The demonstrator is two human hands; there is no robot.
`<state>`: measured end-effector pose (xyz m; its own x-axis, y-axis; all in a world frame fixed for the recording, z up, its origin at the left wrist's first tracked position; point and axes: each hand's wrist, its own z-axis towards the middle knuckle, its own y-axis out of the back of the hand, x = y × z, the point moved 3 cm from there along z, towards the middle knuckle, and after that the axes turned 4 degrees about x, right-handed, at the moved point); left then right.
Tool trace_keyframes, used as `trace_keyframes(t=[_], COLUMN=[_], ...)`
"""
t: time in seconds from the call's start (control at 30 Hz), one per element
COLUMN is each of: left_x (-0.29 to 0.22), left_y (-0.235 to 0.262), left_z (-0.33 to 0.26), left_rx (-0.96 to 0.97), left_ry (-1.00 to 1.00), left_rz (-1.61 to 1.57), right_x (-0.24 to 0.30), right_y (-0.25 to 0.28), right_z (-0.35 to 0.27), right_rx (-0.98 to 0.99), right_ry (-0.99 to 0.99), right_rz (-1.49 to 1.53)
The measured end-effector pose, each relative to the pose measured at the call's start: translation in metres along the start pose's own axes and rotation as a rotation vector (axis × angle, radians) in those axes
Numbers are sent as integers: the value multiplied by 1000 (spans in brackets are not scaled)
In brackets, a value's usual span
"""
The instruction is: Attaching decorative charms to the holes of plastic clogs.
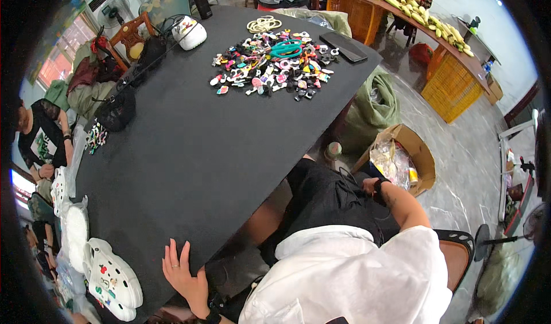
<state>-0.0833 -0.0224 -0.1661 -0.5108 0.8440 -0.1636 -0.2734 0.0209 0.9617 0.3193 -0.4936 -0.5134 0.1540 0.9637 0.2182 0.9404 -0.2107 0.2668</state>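
My left hand (186,277) lies on the near edge of the black table (189,146), fingers spread, with nothing in it. To its left, a pair of white clogs (112,278) with colourful charms in the holes stands by the table's edge. My right hand (370,185) rests low by my thigh, off the table, near an open cardboard box; its fingers are too small and partly hidden to make out. Toward the far end spreads a heap of small colourful shoe charms (270,71), with a teal looped object (286,49) on top.
A black phone-like slab (343,47), a coil of cream cord (264,24) and a white rounded bag (189,33) lie at the far end. More white clogs (74,232) line the left edge, near a seated person (46,140). The cardboard box (425,160) holds plastic packaging.
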Motion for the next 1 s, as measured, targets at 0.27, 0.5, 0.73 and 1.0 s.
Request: trace_keyframes(t=[0.27,0.5,0.73,1.0], left_x=[0,2,2,6], left_y=[1,-1,-5,-9], left_z=[0,0,-2,-5], left_rx=[-12,-53,-108,-104], left_ry=[-2,-4,-2,-63], left_rz=[8,8,11,51], right_x=[28,52,85,27], right_y=[36,26,-13,24], right_z=[-49,-148,-201,-246], right_rx=[-210,-116,29,457], right_ry=[-35,405,551,564], right_rz=[-50,546,148,-8])
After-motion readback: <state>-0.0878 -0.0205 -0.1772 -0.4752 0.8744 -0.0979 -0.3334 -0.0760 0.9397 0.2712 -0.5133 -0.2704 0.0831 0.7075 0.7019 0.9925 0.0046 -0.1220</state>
